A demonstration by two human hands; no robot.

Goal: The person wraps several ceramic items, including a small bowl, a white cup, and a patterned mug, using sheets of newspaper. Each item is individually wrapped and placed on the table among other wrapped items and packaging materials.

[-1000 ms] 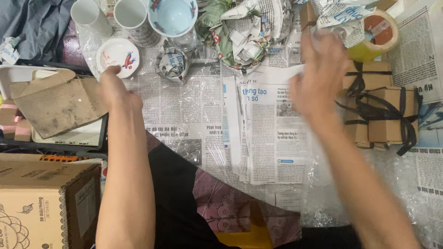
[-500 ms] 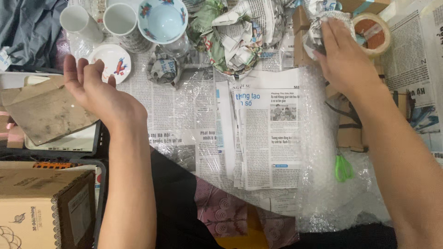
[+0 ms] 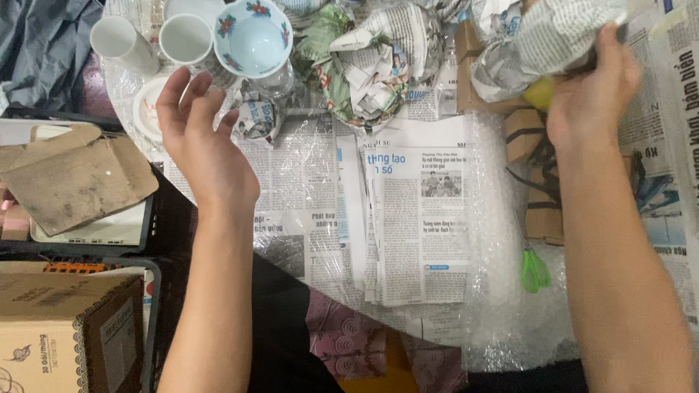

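Note:
My left hand hovers open, fingers spread, just over a small white saucer and below a pale blue flowered bowl. Two white cups stand at the far left beside the bowl. My right hand is at the top right, closed on a bundle wrapped in newspaper; something yellow shows under the paper near my palm. A small newspaper-wrapped lump lies right of my left hand.
Flat newspaper sheets and bubble wrap cover the work surface. Crumpled newspaper is piled at the top middle. Green scissors lie on the bubble wrap. Cardboard pieces and a printed carton sit at left.
My left hand moved right and up toward the saucer and bowl. My right hand lifted the newspaper-wrapped bundle at the top right and now grips it higher.

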